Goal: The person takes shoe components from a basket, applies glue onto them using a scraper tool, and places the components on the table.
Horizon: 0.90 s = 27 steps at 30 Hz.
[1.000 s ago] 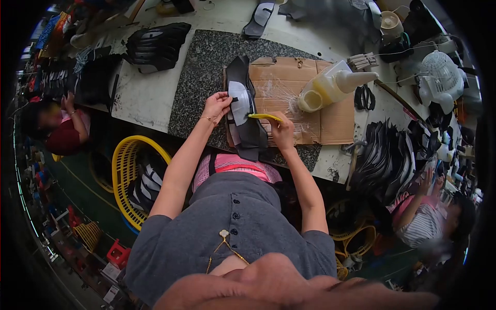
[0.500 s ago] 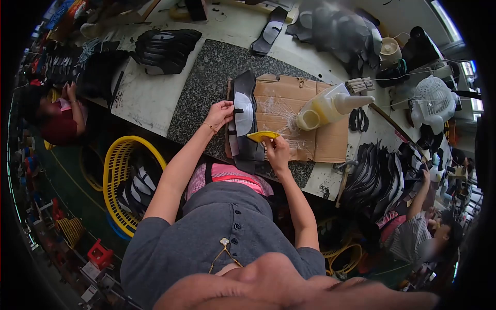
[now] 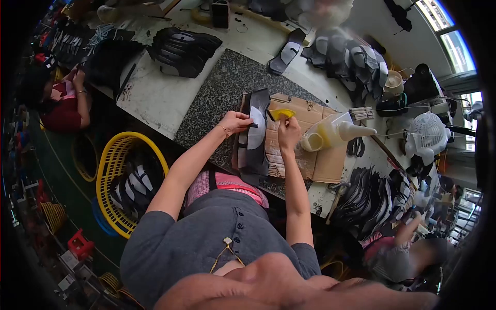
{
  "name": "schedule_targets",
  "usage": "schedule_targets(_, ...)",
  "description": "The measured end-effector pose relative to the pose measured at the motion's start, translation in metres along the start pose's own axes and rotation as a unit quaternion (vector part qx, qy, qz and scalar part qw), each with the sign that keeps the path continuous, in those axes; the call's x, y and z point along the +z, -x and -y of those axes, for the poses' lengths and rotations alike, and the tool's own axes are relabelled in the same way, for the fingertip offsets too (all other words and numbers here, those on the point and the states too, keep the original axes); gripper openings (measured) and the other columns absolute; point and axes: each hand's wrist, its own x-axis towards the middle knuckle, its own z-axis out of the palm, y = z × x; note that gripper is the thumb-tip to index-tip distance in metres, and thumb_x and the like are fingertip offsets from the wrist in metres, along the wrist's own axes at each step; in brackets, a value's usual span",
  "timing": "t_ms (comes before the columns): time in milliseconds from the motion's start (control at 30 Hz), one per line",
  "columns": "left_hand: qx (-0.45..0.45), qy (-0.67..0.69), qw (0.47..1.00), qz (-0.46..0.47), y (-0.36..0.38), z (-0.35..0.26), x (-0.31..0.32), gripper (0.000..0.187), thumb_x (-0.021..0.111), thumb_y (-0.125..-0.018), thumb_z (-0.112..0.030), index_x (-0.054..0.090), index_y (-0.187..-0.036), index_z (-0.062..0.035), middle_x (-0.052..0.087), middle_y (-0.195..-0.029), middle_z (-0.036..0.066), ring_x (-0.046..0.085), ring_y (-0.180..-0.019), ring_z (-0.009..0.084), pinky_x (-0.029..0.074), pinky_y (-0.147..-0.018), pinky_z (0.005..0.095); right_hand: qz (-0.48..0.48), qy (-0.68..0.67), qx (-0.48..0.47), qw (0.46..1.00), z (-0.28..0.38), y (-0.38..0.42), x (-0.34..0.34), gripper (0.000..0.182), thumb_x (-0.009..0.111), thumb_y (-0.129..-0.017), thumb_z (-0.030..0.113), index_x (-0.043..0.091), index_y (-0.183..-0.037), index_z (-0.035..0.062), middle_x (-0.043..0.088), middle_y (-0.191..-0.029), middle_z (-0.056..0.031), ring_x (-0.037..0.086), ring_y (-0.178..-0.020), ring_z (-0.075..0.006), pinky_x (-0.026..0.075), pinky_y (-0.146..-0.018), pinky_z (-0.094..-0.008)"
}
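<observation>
A long dark piece with a grey-white curved patch (image 3: 256, 116), like a shoe-upper part, lies in front of me, on the left edge of a cardboard sheet (image 3: 323, 164). My left hand (image 3: 236, 124) is closed at its left side, fingertips pinching a small black tab (image 3: 253, 125) on the patch. In the fingers of my right hand (image 3: 289, 134) is a yellow scraper (image 3: 281, 113), raised just right of the piece's upper half. Right of that hand, a translucent bottle (image 3: 333, 132) with yellowish liquid lies tilted on the cardboard, its nozzle pointing right.
A speckled stone slab (image 3: 217, 85) lies under the cardboard. Stacked dark pieces (image 3: 183, 51) are at the back left, more (image 3: 364, 196) at the right. A yellow basket (image 3: 103, 175) of pieces stands below the table's left edge. A white fan (image 3: 428, 133) is far right. Co-workers sit on both sides.
My right hand with the yellow scraper has moved away from me, from the piece's lower part to beside its upper half. My left hand stays at the tab. The whole view has shifted.
</observation>
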Motion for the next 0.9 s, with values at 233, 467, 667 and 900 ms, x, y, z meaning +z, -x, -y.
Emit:
schedule_targets(233,0.217,0.014,0.976,-0.005,0.041,0.033,0.004,0.011,0.075,-0.079,-0.008,0.065,-0.082,-0.0032,0.065,-0.077,-0.001,0.058,-0.070,0.0043,0.047,-0.064,0.0187,0.043,-0.121,0.036,0.991,-0.004,0.028,-0.017,0.022,0.065,-0.084,0.022,0.065,-0.083,-0.0003,0.062,-0.065,-0.0136,0.057,-0.053,-0.0264,0.042,-0.053,-0.0386)
schedule_targets(467,0.272,0.040,0.961,-0.019,0.023,0.039,0.004,0.010,0.072,-0.082,-0.005,0.061,-0.081,-0.0047,0.061,-0.076,-0.004,0.054,-0.068,0.0024,0.045,-0.064,0.0181,0.057,-0.104,-0.009,0.993,0.010,0.013,-0.019,0.016,0.066,-0.083,0.021,0.067,-0.085,0.0059,0.063,-0.072,-0.0135,0.059,-0.057,-0.0313,0.044,-0.054,-0.0401)
schedule_targets(667,0.239,0.017,0.970,0.034,0.062,0.030,0.020,0.013,0.071,-0.082,-0.005,0.058,-0.083,-0.0071,0.057,-0.076,-0.005,0.052,-0.070,0.0018,0.043,-0.063,0.0181,0.124,0.044,-0.111,0.985,-0.003,0.000,-0.003,0.015,0.063,-0.084,0.023,0.068,-0.087,0.0089,0.064,-0.079,-0.0120,0.062,-0.071,-0.0348,0.047,-0.061,-0.0426)
schedule_targets(900,0.179,0.214,0.958,0.065,0.112,0.048,0.012,0.051,0.061,-0.087,0.002,0.037,-0.131,-0.0027,0.062,-0.104,0.005,0.062,-0.094,0.0129,0.052,-0.081,0.0270,0.112,-0.025,-0.052,0.992,0.018,-0.005,-0.017,0.015,0.062,-0.085,0.022,0.065,-0.085,0.0069,0.063,-0.080,-0.0111,0.061,-0.071,-0.0327,0.047,-0.060,-0.0408)
